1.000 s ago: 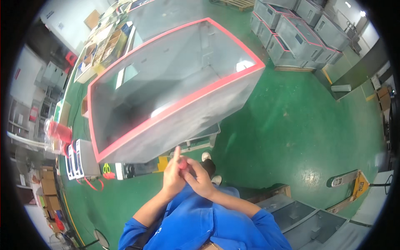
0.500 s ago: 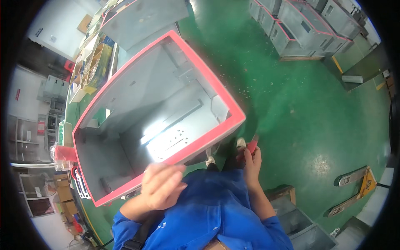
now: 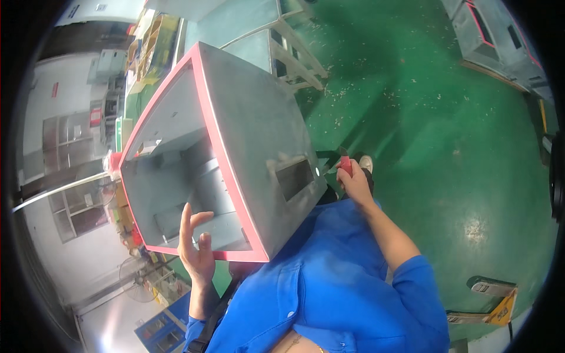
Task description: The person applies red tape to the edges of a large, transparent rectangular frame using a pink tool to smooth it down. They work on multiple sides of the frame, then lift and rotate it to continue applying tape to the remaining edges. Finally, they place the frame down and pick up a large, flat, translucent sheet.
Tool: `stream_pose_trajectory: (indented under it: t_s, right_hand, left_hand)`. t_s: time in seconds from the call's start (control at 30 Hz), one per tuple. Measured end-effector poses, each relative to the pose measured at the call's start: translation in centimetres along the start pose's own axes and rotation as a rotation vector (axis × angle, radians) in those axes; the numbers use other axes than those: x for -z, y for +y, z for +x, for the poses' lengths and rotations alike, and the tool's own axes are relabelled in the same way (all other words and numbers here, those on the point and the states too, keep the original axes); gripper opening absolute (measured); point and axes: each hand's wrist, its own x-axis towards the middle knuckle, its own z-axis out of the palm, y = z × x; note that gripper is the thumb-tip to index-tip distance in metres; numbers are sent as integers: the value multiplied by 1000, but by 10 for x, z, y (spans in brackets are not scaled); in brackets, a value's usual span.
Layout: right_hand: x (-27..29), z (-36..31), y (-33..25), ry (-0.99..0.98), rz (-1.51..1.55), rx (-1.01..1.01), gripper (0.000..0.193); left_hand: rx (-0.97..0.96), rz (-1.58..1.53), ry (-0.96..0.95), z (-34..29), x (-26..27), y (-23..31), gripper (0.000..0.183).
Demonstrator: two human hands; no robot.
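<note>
Fingers of the right hand point(image 3: 356, 185), at 3 o'clock, are closed round a red tool point(image 3: 346, 166), its grey tip aimed at 11 o'clock and apart from the box point(image 3: 253, 112). Those of the left hand point(image 3: 198, 259), at 8 o'clock, are released and spread in front of the box's lower edge; whether they touch it, I cannot tell. The box sits toward 10 o'clock, its mouth facing 9 o'clock; what supports it is hidden. Its pink border point(image 3: 215, 141) runs along every edge of the mouth in view, broken only where the left hand covers it, so that edging looks complete. The cutout point(image 3: 294, 178) in the side has no pink round it. Whether any work on the border is left does not show. At 2 o'clock, other boxes point(image 3: 497, 59) have pink edges too.
</note>
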Motion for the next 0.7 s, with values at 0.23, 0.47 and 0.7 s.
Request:
stream_pose_trajectory:
  t_s: [0.23,0.47,0.7]
  right_hand:
    - [6,26,8,-151,-31,-90,22]
    - [-9,33,-10,-315,-142,42,28]
    - [-28,56,-21,-355,-318,166,34]
  left_hand:
    - [32,94,98,2,-19,22,57]
    - [57,98,92,1,-23,21,61]
    - [85,101,113,6,-24,27,61]
